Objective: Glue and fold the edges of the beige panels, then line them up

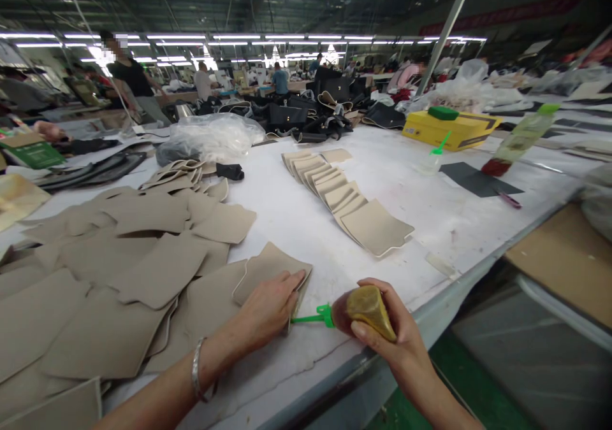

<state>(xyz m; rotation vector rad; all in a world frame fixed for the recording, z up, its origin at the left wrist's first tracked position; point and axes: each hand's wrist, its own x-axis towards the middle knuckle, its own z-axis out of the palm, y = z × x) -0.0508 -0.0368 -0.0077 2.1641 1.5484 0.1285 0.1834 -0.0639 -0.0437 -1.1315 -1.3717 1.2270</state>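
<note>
Near the front edge of the table (430,226) the left hand (268,309) lies flat, fingers together, and presses down a beige piece (268,265), thin, with a pale rim. The right hand (399,344) is wrapped around a yellowish glue bottle (368,308); its green nozzle (313,318) points at the right edge of this piece

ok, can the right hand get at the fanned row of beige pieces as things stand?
Probably yes. The path looks free: only bare table lies between the right hand and the fanned row. But that hand is closed around a squeeze bottle, so it likely could touch, not grasp, a piece.
</note>
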